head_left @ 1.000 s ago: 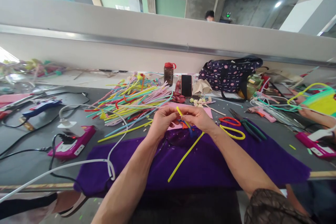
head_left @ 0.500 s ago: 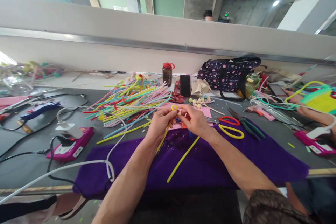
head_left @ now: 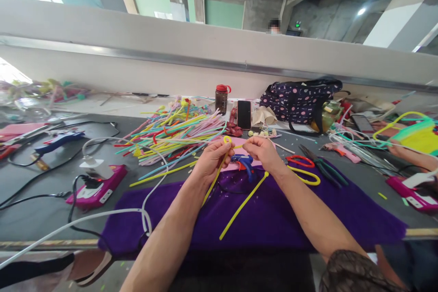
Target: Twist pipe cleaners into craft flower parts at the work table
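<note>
My left hand (head_left: 216, 153) pinches a yellow pipe cleaner (head_left: 211, 190). A small loop stands above its fingertips, and one length hangs down beside the wrist. My right hand (head_left: 259, 150) is closed on the same pipe cleaner's other stretch, which runs across the gap between the hands. Below and between them a blue glue gun (head_left: 243, 162) lies on a pink sheet (head_left: 227, 166). A second yellow pipe cleaner (head_left: 242, 207), knobbed at its upper end, lies on the purple cloth (head_left: 273, 216).
A pile of coloured pipe cleaners (head_left: 181, 134) lies at the back left, near a bottle (head_left: 221, 100) and a phone (head_left: 244, 115). Red-and-yellow-handled scissors (head_left: 304, 171) and pliers (head_left: 328, 169) are at right. A power strip (head_left: 97, 189) with cables sits left. Another person's arm (head_left: 410, 155) is far right.
My right hand has moved right, away from my left hand, drawing out a stretch of the yellow pipe cleaner. The glue gun and the second pipe cleaner's knob now show.
</note>
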The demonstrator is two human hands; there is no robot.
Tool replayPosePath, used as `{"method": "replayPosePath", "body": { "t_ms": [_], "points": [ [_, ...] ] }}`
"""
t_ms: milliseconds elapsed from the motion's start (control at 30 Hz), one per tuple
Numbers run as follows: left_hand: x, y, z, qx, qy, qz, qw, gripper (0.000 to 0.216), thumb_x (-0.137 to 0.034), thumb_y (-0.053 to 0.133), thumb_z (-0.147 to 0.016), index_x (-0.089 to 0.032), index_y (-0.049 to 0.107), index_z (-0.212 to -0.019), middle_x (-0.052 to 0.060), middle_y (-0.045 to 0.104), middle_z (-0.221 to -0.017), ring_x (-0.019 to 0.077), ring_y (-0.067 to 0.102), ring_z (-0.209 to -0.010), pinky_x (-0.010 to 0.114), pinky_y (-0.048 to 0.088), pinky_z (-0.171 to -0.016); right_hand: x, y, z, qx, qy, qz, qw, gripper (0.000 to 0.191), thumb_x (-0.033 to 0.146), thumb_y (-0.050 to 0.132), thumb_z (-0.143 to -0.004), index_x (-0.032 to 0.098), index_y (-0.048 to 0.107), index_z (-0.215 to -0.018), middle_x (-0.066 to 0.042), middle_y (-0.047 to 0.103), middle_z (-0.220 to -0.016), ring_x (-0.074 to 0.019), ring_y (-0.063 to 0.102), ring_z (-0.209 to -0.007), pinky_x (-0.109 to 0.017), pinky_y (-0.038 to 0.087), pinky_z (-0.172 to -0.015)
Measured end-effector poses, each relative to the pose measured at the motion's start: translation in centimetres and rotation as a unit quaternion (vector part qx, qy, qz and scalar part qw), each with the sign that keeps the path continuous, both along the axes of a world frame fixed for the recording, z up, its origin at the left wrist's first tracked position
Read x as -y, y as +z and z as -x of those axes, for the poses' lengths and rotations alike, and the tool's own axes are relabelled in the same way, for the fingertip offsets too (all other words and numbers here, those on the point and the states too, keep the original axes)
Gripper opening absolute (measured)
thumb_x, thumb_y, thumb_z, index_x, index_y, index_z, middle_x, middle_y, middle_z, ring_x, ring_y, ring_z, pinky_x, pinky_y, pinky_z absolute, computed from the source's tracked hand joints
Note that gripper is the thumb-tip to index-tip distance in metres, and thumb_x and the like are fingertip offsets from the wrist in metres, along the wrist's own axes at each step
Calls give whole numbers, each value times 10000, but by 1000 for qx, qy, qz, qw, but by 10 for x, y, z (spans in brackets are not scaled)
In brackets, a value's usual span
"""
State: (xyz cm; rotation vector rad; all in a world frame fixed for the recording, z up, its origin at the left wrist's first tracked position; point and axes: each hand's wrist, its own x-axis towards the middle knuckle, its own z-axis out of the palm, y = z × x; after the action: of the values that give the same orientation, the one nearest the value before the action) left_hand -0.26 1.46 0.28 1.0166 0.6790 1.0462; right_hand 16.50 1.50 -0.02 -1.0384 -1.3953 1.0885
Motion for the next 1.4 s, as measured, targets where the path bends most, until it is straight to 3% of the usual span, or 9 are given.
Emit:
{"method": "replayPosePath", "body": {
  "t_ms": [100,233,367,533,800,1033,1233,1333,1400],
  "points": [
    [5,2,-5,-6,-13,-6,1000,265,-349,661,-654,-122,603,-777,-10,573,-589,24,440,-387,136,268,-330,1,2,4,-134,5,51,990,239,364,660,-625,168,522,-626,59,433,-473,-43,318,-372,-180,172,-341],
    [12,3,-13,25,-65,-12,997,278,-348,643,-675,-113,626,-822,15,598,-638,41,461,-411,148,302,-329,9,8,13,-194,-7,52,980,221,351,662,-632,175,548,-701,37,525,-557,-49,406,-410,-165,251,-350],
    [10,1,-13,31,-53,-1,998,271,-333,651,-674,-122,636,-842,-10,553,-558,41,459,-416,138,322,-343,13,10,14,-107,-46,-13,993,192,324,632,-673,192,571,-799,32,565,-585,-65,445,-423,-174,293,-368],
    [8,2,-9,6,-14,-17,1000,286,-323,673,-653,-121,626,-850,-19,542,-544,27,442,-390,127,319,-349,12,8,10,3,-41,-58,998,152,308,585,-720,177,598,-797,33,555,-542,-73,457,-426,-197,350,-416],
    [9,4,-10,12,-10,-52,998,227,-337,644,-689,-121,581,-725,-43,486,-457,27,403,-352,135,258,-327,17,12,12,32,19,-78,996,173,303,589,-731,173,622,-840,20,577,-633,-72,484,-473,-182,375,-421],
    [6,0,-10,-1,-4,-61,998,226,-321,646,-681,-119,578,-755,-29,544,-540,20,400,-356,138,274,-321,14,6,11,46,4,-95,994,132,273,576,-741,176,614,-820,17,582,-614,-89,511,-474,-193,400,-420],
    [4,-3,-10,-30,-20,-46,998,229,-296,664,-655,-128,546,-757,-28,548,-545,22,403,-337,130,278,-300,11,1,11,71,12,-137,988,174,206,545,-741,193,595,-908,-6,636,-771,-130,598,-657,-242,479,-583],
    [3,-5,-11,-35,-37,-38,998,213,-261,663,-653,-132,537,-766,-29,545,-542,28,416,-336,131,279,-296,11,1,9,102,18,-168,980,250,164,531,-733,202,591,-972,-19,646,-882,-150,603,-797,-270,467,-699],
    [3,-6,-11,-30,-40,-35,998,199,-243,665,-647,-134,535,-752,-36,533,-529,29,417,-335,132,279,-297,11,2,8,135,20,-187,973,230,135,512,-730,195,620,-924,-19,644,-871,-145,592,-790,-265,451,-698]
  ]
}}
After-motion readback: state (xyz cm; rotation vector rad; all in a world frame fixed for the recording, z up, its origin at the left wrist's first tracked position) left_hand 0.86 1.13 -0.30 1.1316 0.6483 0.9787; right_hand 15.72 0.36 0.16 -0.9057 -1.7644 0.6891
